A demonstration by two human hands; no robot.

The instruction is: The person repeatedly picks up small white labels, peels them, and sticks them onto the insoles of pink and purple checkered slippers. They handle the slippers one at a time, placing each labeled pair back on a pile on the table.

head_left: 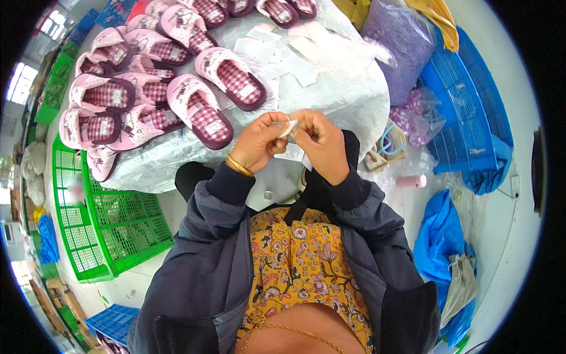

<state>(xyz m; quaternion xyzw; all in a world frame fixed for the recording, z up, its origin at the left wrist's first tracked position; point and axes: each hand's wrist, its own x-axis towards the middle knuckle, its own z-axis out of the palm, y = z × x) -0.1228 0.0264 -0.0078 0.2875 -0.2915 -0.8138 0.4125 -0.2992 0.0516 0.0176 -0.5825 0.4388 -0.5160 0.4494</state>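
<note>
Close together at the table's near edge, both my hands pinch one small whitish piece [288,129], too small to name for certain. My left hand [259,141], with a gold bangle at the wrist, grips it from the left. From the right, my right hand [321,141] has its thumb and fingertips closed on it. Just left of my hands lies a pink slipper [200,112] with a checked maroon insole, and another slipper [233,79] rests behind it. Further left, several more such slippers [106,94] are heaped up. Behind my hands, white paper slips [289,62] are scattered on the table.
A silvery sheet covers the table [342,100]. Green plastic crates [124,218] stand on the floor at left. To the right are a bag of purple material [398,47], a blue basket [460,100], a pink cylinder [411,181] and blue sacking [439,236].
</note>
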